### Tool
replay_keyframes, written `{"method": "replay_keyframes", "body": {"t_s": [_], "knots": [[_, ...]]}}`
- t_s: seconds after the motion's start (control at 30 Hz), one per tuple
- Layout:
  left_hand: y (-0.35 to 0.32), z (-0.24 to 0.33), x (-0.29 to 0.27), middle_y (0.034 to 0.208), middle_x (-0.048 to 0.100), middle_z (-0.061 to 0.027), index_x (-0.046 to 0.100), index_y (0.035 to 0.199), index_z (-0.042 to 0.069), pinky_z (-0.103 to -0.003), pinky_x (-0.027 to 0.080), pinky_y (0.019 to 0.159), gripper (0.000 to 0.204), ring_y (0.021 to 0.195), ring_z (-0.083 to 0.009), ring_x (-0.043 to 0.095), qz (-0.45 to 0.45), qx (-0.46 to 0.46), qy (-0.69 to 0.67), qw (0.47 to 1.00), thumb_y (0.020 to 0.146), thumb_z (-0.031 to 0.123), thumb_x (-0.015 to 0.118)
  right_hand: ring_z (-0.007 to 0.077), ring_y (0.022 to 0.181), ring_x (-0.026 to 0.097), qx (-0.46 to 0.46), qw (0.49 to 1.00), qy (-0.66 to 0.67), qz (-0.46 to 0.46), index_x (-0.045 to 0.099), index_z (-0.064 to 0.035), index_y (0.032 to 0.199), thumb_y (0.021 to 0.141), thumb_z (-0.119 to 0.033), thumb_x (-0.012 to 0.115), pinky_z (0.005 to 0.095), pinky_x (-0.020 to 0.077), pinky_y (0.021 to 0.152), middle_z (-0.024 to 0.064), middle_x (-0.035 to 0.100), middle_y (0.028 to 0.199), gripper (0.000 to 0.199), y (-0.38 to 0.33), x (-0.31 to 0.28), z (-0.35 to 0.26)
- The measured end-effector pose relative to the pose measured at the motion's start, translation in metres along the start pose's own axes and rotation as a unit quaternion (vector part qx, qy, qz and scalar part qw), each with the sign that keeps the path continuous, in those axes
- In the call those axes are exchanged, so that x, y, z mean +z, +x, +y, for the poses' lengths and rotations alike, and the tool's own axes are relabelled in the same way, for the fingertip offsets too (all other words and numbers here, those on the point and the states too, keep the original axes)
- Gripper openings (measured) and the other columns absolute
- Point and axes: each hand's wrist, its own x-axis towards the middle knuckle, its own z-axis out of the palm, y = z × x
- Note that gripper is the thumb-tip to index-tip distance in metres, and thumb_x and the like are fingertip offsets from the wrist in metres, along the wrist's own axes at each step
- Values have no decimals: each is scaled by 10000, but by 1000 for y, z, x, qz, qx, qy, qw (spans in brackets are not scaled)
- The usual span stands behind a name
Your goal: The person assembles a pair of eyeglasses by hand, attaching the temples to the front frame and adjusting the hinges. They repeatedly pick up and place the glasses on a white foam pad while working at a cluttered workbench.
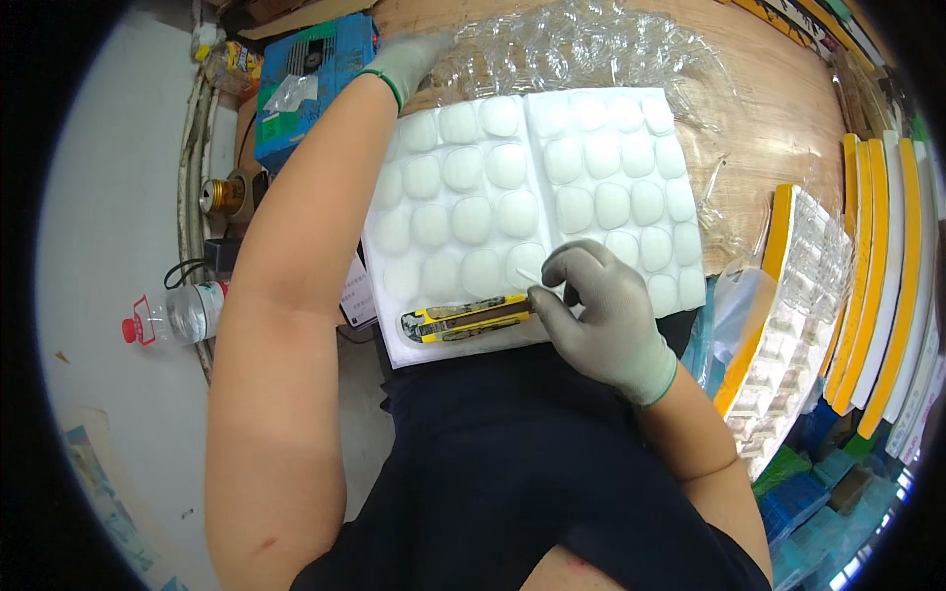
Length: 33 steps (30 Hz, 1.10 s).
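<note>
My right hand (603, 320), in a pale grey glove, is closed in a pinch at the lower middle of a white sheet (537, 187). A small thin white piece (529, 278) sticks out from between its thumb and fingers; its kind is unclear. Just left of that thumb a yellow and black utility knife (463, 319) lies on the sheet's near edge. Rows of rounded, pale pads (517, 213) cover the sheet in two halves. My left hand (412, 65), gloved too, reaches to the far side beside clear plastic pieces (581, 44); its fingers are smeared by motion.
A blue box-shaped device (310, 84) stands at the far left, with a can (222, 195) and a plastic bottle (192, 313) below it. Right of the sheet leans a yellow-edged tray (778, 325). More yellow-edged panels (867, 276) stand along the right side.
</note>
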Motion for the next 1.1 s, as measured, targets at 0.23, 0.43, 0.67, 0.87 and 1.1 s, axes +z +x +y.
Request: {"method": "replay_keyframes", "body": {"t_s": [0.23,0.43,0.67,0.87,1.1], "knots": [[-23,30,-13,687,575,-47,679,862,14,-312,414,500,221,590,-148,516,1,-45,-180,983,861,226,740,242,639,621,42,996,74,14,621,2,877,827,-51,745,342,505,591,137,641,860,144,-17,-22,8],[-122,35,-74,911,682,-21,677,1117,45,-270,480,661,210,743,-110,597,-55,109,-395,911,948,169,675,233,635,608,28,995,89,-17,624,-8,898,836,-40,733,338,505,597,129,635,857,129,-18,-49,21],[-307,-22,-96,1035,682,-100,589,1152,-15,-304,506,863,258,948,-146,626,-65,217,-151,962,1015,204,586,298,714,678,16,984,-60,-169,642,-45,948,858,-144,750,382,533,636,144,656,830,172,-59,-107,49],[-345,-40,-58,1058,697,-183,522,1201,-69,-344,563,864,236,951,-231,703,-190,214,-187,940,1054,99,446,245,818,732,-47,969,242,-13,673,0,1130,860,-2,726,342,576,729,178,720,963,276,-25,-27,-23],[-356,-44,-87,887,689,-198,543,1214,-81,-389,559,735,244,789,-350,701,-198,406,44,891,997,25,520,277,760,711,-139,974,175,27,700,12,1099,816,64,715,319,559,660,148,712,928,289,-25,9,-40]]}}
